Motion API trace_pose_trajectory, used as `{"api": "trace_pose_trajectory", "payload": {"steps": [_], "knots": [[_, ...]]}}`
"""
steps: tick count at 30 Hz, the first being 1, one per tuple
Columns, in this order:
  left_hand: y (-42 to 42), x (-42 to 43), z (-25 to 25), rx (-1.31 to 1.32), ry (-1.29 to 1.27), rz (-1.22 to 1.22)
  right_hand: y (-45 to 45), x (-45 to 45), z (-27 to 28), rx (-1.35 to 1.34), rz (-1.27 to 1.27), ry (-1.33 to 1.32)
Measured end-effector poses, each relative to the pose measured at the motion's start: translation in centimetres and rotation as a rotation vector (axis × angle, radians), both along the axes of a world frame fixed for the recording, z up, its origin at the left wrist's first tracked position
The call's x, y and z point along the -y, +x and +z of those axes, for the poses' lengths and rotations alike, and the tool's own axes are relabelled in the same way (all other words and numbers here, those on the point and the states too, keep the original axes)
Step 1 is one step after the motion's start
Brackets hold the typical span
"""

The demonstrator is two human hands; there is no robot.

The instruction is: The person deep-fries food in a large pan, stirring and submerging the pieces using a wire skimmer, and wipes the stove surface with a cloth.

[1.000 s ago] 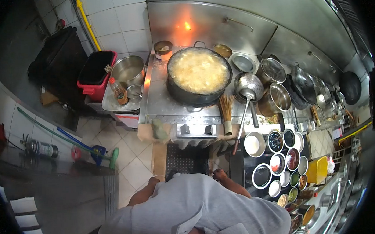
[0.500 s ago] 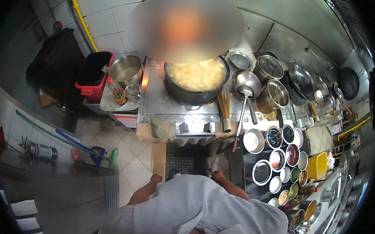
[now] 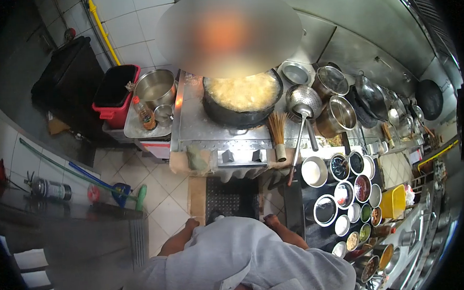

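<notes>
My left hand (image 3: 192,222) is low at my waist, beside the grey shirt (image 3: 232,250). On the other side of the shirt is my right hand (image 3: 270,220), also low. Both look small and dark from here, and I cannot make out their fingers. Ahead of me a black wok (image 3: 236,118) sits on the steel stove (image 3: 189,131), filled with bubbling, pale yellow frothy liquid (image 3: 242,92). To its right lie a bamboo brush (image 3: 278,134) and a perforated strainer ladle (image 3: 302,100) with a long handle.
Several bowls of sauces and seasonings stand on the right counter, including a white bowl (image 3: 315,172). A yellow bin (image 3: 392,203) is beyond them. On the left are a steel pot (image 3: 155,86), a sauce bottle (image 3: 145,116) and a red bucket (image 3: 116,111). A black mat (image 3: 232,195) lies before the stove.
The froth in the wok has shifted, and the view has tilted slightly. Both hands have stayed at my waist.
</notes>
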State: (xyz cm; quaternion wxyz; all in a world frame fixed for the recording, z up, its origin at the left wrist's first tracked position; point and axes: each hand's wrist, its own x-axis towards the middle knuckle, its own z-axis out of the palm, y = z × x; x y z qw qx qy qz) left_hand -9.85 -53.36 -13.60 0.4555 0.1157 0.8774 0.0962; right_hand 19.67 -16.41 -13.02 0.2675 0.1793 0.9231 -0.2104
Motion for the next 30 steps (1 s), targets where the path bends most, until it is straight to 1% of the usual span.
{"api": "trace_pose_trajectory", "payload": {"steps": [1, 2, 3, 4, 5, 6, 7, 8, 9, 10, 11, 13, 14, 15, 16, 17, 18, 19, 20, 21, 22, 23, 24, 26, 27, 28, 29, 30], "knots": [[0.0, 0.1, -0.5, -0.015, 0.014, -0.070, -1.3, 0.6, 3.3, 0.021, -0.512, -0.293], [0.1, 0.1, -0.4, -0.014, 0.014, -0.069, -2.0, 0.9, 5.2, 0.044, -1.024, -0.586], [0.3, -0.1, 0.2, 0.001, 0.006, -0.047, -1.8, 0.8, 4.4, 0.045, -1.022, -0.586], [0.3, -0.3, 0.6, 0.017, -0.002, -0.026, -1.2, 0.5, 1.9, -0.104, -0.812, -0.508], [0.3, 0.2, -0.5, 0.017, -0.001, -0.025, -1.3, 0.5, 1.9, -0.175, -0.704, -0.470], [0.2, 0.7, -1.6, 0.003, 0.039, -0.178, -1.4, 0.5, 2.0, -0.247, -0.600, -0.426], [0.2, 1.0, -2.4, -0.012, 0.079, -0.331, -2.5, 0.9, 4.7, -0.144, -0.794, -0.498], [0.4, 0.9, -2.3, -0.011, 0.080, -0.331, -3.3, 1.1, 6.2, -0.035, -0.987, -0.568], [0.7, 0.5, -1.9, 0.020, 0.048, -0.162, -3.6, 1.2, 6.8, -0.035, -0.987, -0.567], [0.9, 0.3, -1.4, 0.052, 0.016, 0.007, -3.7, 1.2, 7.0, -0.016, -1.043, -0.589], [0.9, 0.2, -1.1, 0.053, 0.017, 0.008, -3.9, 1.3, 7.4, 0.004, -1.100, -0.610], [1.0, 0.0, -0.4, 0.010, 0.003, -0.008, -4.2, 1.4, 8.7, 0.013, -1.101, -0.597], [1.3, 0.0, 1.8, 0.003, 0.022, 0.037, -4.3, 1.4, 9.2, 0.021, -1.103, -0.587], [1.5, -0.1, 4.6, -0.005, 0.041, 0.082, -3.8, 1.1, 7.5, 0.022, -1.102, -0.585], [1.7, -0.8, 9.4, -0.013, 0.060, 0.126, -2.7, 0.5, 4.4, 0.013, -1.046, -0.552], [1.5, -0.6, 7.7, -0.044, 0.023, 0.096, -2.1, 0.3, 2.6, 0.005, -0.990, -0.520], [1.3, -0.1, 5.0, -0.075, -0.015, 0.066, -2.0, 0.4, 2.9, 0.007, -0.990, -0.520], [1.2, 0.3, 3.2, -0.138, -0.091, 0.005, -2.1, 0.5, 3.7, 0.025, -0.933, -0.486], [1.1, 0.5, 3.2, -0.139, -0.091, 0.004, -2.0, 0.4, 3.9, 0.040, -0.877, -0.452], [1.0, 0.6, 3.2, -0.110, -0.046, 0.083, -2.1, 0.4, 4.1, 0.039, -0.880, -0.452], [1.0, 0.6, 3.6, -0.081, -0.001, 0.161, -1.9, 0.5, 3.8, 0.053, -0.944, -0.451], [0.9, 0.5, 4.0, -0.082, -0.002, 0.159, -1.9, 0.6, 3.4, 0.067, -1.007, -0.451], [0.9, 0.3, 4.3, -0.071, -0.010, 0.160, -1.7, 0.6, 3.1, 0.068, -1.008, -0.454], [0.8, 0.1, 4.2, -0.060, -0.019, 0.160, -1.5, 0.5, 3.1, 0.010, -0.734, -0.360], [0.7, -0.1, 4.1, -0.050, -0.022, 0.084, -1.4, 0.6, 3.0, 0.010, -0.735, -0.362], [0.6, -0.2, 3.9, -0.040, -0.024, 0.009, -1.9, 0.8, 4.6, 0.024, -0.840, -0.422], [0.6, -0.7, 4.8, -0.041, -0.025, 0.008, -2.2, 0.9, 5.1, 0.038, -0.944, -0.483], [0.8, -1.2, 5.7, -0.013, -0.022, 0.039, -2.4, 1.0, 5.6, 0.037, -0.944, -0.484]]}}
